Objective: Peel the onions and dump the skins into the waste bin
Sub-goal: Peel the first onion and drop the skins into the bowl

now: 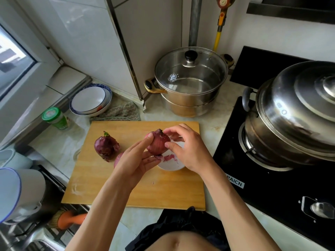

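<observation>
I hold a red onion [158,144] above a white bowl [171,164] on the wooden cutting board [112,183]. My left hand [135,164] grips it from the left and below. My right hand [188,147] pinches it from the right, fingertips at its top and side. Purple skin pieces [169,157] lie in the bowl. A second red onion [106,146] with a green sprout sits on the board to the left. A third onion [118,159] shows partly behind my left hand.
A steel steamer pot with a glass lid [190,82] stands behind the board. A big steel pot [293,113] sits on the black gas hob [272,183] at the right. Stacked bowls [90,99], a green-lidded jar [54,117] and a cloth [121,111] lie at the back left. A sink area is at the lower left.
</observation>
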Available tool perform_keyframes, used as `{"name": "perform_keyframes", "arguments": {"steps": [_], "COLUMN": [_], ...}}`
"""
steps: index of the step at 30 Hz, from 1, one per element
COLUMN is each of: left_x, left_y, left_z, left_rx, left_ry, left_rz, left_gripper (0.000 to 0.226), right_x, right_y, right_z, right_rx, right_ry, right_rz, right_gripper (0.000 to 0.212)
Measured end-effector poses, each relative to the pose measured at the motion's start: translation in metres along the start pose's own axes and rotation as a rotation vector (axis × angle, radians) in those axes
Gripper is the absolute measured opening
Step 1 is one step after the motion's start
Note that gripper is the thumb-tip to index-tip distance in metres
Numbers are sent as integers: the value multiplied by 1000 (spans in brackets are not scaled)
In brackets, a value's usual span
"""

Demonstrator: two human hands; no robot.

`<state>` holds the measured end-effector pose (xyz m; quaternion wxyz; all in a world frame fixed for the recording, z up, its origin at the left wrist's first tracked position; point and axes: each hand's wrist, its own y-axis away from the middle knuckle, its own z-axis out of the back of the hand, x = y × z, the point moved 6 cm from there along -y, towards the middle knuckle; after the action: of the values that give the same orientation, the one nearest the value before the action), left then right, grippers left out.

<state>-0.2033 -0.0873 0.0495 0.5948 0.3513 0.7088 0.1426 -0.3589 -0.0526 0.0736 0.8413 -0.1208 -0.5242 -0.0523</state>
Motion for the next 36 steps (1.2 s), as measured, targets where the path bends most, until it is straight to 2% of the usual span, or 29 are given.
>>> {"name": "perform_keyframes", "arguments": {"steps": [3,7,12,17,23,31,36], "left_x": [-1,-3,-2,5,6,-3,-6], "left_y": [-1,-2,-1,3,6,9,10], "left_z": [0,-5,-8,-11,-15,-22,-23], "left_rx": [2,19,27,31,23,35,38], "left_ry": [0,-6,-61,-64,-48,-13,-8], "left_rz": [2,11,27,82,88,55,28], "left_gripper": [58,53,50,35,36,34,31], "right_x": [1,0,-5,-7,-7,-9,-8], "right_y": [-2,-3,-4,-4,-4,-4,-5], "right_z": [0,4,7,9,12,15,15], "right_rx": [22,10,93,153,192,136,136], "right_ry": [20,16,-21,-68,-40,-53,-37], "right_rz": [56,59,-19,-84,-90,-85,-56], "right_gripper": [34,26,24,25,22,28,20]}}
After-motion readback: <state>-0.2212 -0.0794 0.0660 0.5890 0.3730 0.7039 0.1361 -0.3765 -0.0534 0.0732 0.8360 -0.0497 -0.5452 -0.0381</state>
